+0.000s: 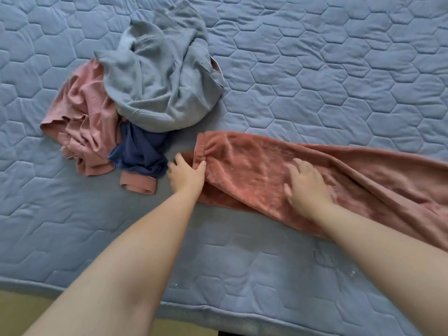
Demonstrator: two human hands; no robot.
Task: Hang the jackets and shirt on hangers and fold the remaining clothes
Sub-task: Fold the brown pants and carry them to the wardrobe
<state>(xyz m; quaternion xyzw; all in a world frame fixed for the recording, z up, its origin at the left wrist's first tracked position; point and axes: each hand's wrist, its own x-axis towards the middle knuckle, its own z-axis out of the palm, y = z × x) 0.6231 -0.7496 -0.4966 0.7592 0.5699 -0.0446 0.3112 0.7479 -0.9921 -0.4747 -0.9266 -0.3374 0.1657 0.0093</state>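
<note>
Fuzzy rust-pink trousers (254, 166) lie stretched across the bed from the middle to the right edge, their gathered waistband at the left end. My left hand (185, 174) pinches that waistband between thumb and fingers. My right hand (306, 187) rests flat on the fabric farther right, fingers spread. To the upper left sits a crumpled pile: a grey-blue garment (160, 78) on top, a pale pink garment (82, 122) to its left and a navy garment (140, 151) below it.
Everything lies on a blue quilted bedspread (327, 69) with a hexagon pattern. A pink cuff (138, 185) pokes out below the navy garment. The bed's front edge (218, 309) runs along the bottom, with yellowish floor (24, 309) beyond.
</note>
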